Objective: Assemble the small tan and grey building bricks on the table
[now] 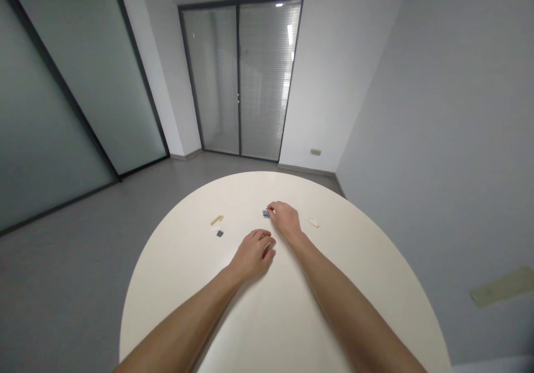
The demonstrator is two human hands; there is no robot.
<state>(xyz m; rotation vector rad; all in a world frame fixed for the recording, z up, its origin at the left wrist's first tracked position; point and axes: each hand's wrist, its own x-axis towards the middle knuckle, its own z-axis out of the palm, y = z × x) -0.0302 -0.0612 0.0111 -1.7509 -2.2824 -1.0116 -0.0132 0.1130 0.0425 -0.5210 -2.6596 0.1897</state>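
Note:
Beyond the middle of the round table, my right hand (284, 217) reaches in from the right, thumb and fingertips pinched together at the right edge of a small blue-grey piece (266, 214). This piece has dark markings and seems to rest on the tabletop; its exact kind is too small to make out. My left hand (253, 253) rests nearer to me and slightly to the left. Its fingers are loosely curled, with a gap between thumb and fingers and nothing visible in them.
On the white round table (267, 328), a yellowish strip (216, 220) and a small dark piece (219, 233) lie at the left. Thin pale pieces (312, 222) lie right of my right hand. Behind the table are a glazed door (240, 78) and walls.

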